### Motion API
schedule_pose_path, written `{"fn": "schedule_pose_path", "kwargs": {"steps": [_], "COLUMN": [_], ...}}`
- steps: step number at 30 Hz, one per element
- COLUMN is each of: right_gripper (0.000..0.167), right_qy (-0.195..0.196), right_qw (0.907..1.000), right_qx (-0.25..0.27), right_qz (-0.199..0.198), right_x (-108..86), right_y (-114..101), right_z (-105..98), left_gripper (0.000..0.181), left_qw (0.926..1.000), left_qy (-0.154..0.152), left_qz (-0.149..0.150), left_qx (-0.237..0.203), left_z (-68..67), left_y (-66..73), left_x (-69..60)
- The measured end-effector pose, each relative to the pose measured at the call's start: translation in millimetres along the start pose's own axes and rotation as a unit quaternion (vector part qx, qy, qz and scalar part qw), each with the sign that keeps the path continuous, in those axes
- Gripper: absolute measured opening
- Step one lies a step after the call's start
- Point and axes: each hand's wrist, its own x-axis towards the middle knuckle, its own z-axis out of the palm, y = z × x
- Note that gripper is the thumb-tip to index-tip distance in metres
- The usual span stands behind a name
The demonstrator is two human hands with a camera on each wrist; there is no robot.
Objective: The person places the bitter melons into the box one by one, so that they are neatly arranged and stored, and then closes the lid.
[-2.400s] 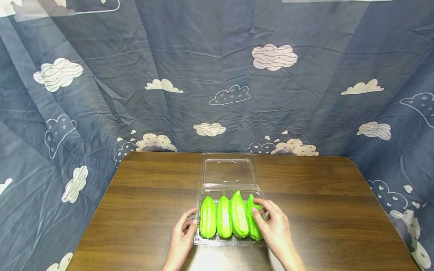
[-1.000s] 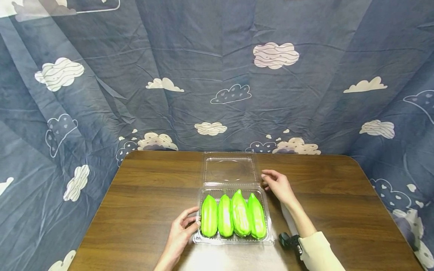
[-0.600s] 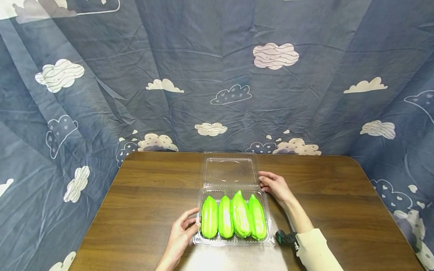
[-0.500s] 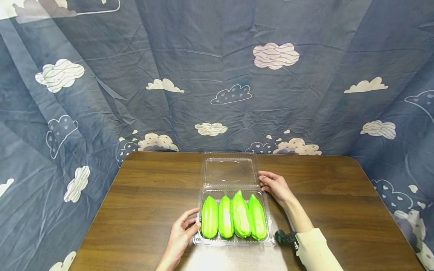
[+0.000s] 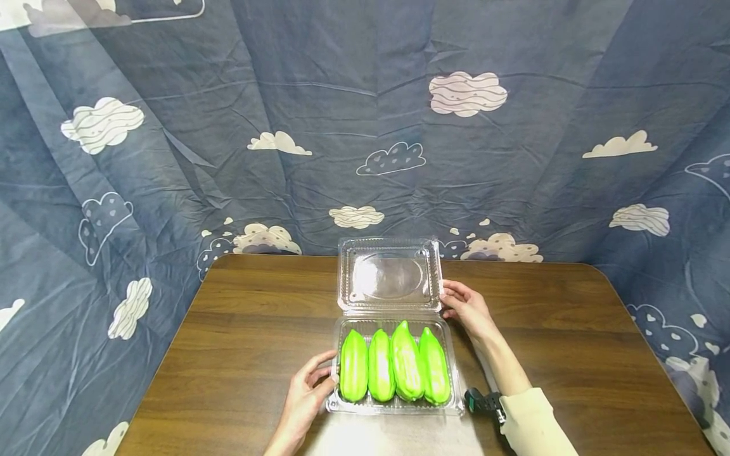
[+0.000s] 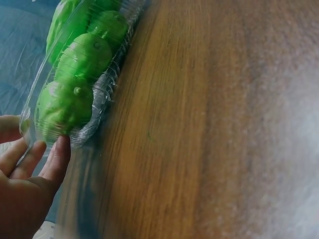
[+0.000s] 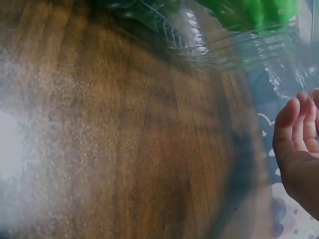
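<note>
A clear plastic clamshell container (image 5: 395, 409) stands on the table, its base holding several bright green, elongated, ribbed fruits (image 5: 381, 367) side by side. Behind the base its lid (image 5: 389, 278) is tilted up off the table. My left hand (image 5: 303, 396) pinches the base's left rim; the left wrist view shows its fingertips against the clear wall, beside a green fruit (image 6: 65, 107). At the lid's right edge, my right hand (image 5: 470, 313) grips the plastic between thumb and fingers. The right wrist view shows that hand (image 7: 299, 144) only partly, at the frame's edge.
The brown wooden table (image 5: 245, 329) extends to both sides of the container. A dark blue curtain (image 5: 319, 82) with cloud prints hangs behind and at the sides. A dark device (image 5: 481, 400) is strapped at my right wrist, near the base's front right corner.
My right hand left the rightmost fruit and moved back to the lid's right edge. The lid, lying flat before, is now tilted up. My left hand stayed at the base's left rim.
</note>
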Motion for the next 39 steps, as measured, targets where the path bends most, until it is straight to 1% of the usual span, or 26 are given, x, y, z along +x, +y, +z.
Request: {"fn": "schedule_pose_path", "kwargs": {"steps": [6,13,29,36,39], "right_gripper": [0.040,0.036,0.026,0.017,0.016], "right_qy": [0.003,0.000,0.011,0.030,0.035], "right_qw": [0.9984,0.9961,0.9885,0.9810,0.9789], "right_qx": [-0.034,-0.034,-0.072,-0.113,-0.128], "right_qz": [-0.044,-0.081,-0.132,-0.155,-0.155], "right_x": [-6.5,-14.0,-33.0,-41.0,-43.9], "right_y": [-4,-9,-14,-18,-19], "right_z": [0,-1,-2,-3,-4], "left_gripper": [0.047,0.047,0.046,0.046,0.046], "left_qw": [1.0000,1.0000,0.9999,0.9999,0.9999], "left_qy": [0.001,0.003,0.005,0.007,0.008], "left_qz": [0.004,0.000,0.004,0.001,0.000], "left_qx": [-0.003,-0.003,-0.008,-0.009,-0.009], "left_z": [0.8,1.2,1.6,2.2,2.5], "left_y": [0.3,1.2,0.9,1.4,1.2], "left_x": [-0.5,-0.9,-1.7,-1.6,-1.3]}}
